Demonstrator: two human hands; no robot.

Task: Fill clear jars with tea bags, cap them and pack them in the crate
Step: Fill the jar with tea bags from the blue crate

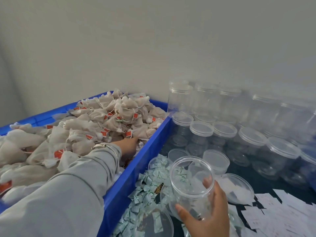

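Left hand (127, 145) reaching to about eleven o'clock, deep in the heap of tea bags (95, 124) inside the blue crate (147, 151), fingertips buried under the bags; whether that grip is apart or closed on a bag cannot be told. Right hand (207, 212) at about five o'clock, grip clamped round an open clear jar (191, 182), thumb on the near side, fingers round the far wall, mouth tilted up and toward the crate, held above the dark counter (266, 183). Nothing clearly visible inside the jar. Likely trouble from here: strings and red tags tangled together, so a pull could drag extra bags over the crate wall and onto the loose green-printed sachets (145, 189) lying at six o'clock. Smooth plastic held one-handed, so a slip or a squeeze out of round is possible while stuffing. Tilted mouth well apart from the heap, so a bag could be dropped in the gap on the way across. Capped empty jars (225, 132) crowded at two o'clock, loose lids (236, 189) just beside the right hand, paper slips (282, 212) at four o'clock: easily knocked or scattered by a careless sweep.
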